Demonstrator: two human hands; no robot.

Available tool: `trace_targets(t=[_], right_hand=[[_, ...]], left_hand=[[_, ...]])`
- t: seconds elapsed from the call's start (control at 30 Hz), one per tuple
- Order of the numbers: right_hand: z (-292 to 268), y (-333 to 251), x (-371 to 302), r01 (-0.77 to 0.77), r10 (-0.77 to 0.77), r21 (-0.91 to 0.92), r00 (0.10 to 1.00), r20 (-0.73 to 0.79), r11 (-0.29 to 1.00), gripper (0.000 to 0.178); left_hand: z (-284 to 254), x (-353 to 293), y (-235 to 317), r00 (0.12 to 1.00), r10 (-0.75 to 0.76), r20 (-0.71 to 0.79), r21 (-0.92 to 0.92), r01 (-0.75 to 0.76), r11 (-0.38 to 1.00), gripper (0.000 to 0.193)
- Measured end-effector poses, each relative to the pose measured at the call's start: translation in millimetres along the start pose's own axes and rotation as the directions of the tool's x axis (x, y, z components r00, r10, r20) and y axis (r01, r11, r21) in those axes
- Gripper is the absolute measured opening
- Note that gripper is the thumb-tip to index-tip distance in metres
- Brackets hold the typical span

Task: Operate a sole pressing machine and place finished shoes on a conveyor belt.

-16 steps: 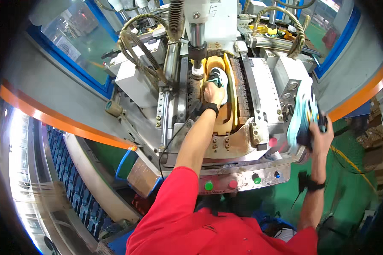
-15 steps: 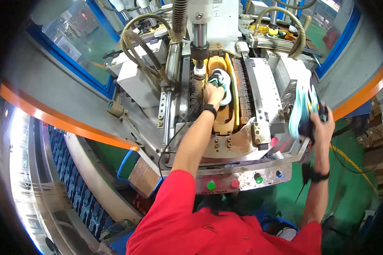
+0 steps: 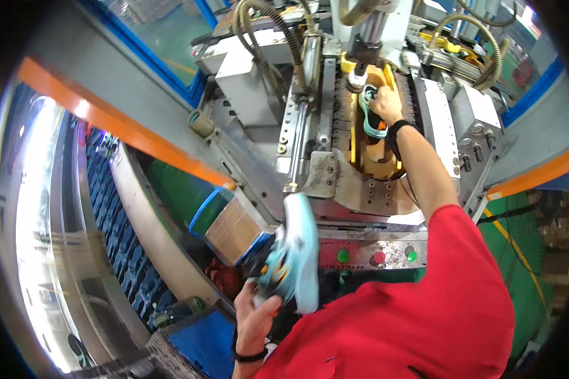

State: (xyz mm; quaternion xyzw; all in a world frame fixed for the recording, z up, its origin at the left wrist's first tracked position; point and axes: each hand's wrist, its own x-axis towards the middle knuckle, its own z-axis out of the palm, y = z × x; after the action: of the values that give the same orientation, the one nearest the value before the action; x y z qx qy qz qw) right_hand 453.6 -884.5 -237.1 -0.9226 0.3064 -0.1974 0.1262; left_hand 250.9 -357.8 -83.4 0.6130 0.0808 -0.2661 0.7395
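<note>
My left hand [image 3: 254, 319] is closed around the heel end of a teal sneaker [image 3: 302, 259] with a pale sole and black and orange parts, held low in front of the machine on the left. Motion blurs this shoe somewhat. My right hand [image 3: 387, 103] reaches into the machine's yellow-sided bed [image 3: 379, 169] and grips the upper of a second teal sneaker [image 3: 374, 131]. That shoe lies lengthwise in the bed, and my fingers partly cover its upper. Right beside it stands the press ram's white tip [image 3: 357, 81].
A front panel [image 3: 392, 249] carries green and red buttons. Chain-like side blocks and metal rods flank the bed. On the left are a brown board in a blue frame [image 3: 232, 230], an orange-edged guard [image 3: 133, 139] and a blue textured conveyor belt [image 3: 129, 252].
My left hand has left the bed and come down to the lower left with a sneaker. My right hand has moved from the right side into the bed with the other one. The view has shifted.
</note>
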Motion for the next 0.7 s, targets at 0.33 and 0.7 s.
trace_targets(t=[0.33, 0.7], right_hand=[[-44, -77, -122, 0.583, -0.521, 0.210, 0.805, -0.285, 0.785, 0.043], [70, -65, -385, 0.753, -0.875, 0.446, 0.438, 0.209, 0.483, 0.020]], left_hand=[[-35, -160, -160, 0.689, 0.058, -0.722, -0.094, -0.181, 0.979, 0.054], [-57, -271, -346, 0.372, -0.376, -0.849, -0.527, -0.539, 0.656, 0.014]])
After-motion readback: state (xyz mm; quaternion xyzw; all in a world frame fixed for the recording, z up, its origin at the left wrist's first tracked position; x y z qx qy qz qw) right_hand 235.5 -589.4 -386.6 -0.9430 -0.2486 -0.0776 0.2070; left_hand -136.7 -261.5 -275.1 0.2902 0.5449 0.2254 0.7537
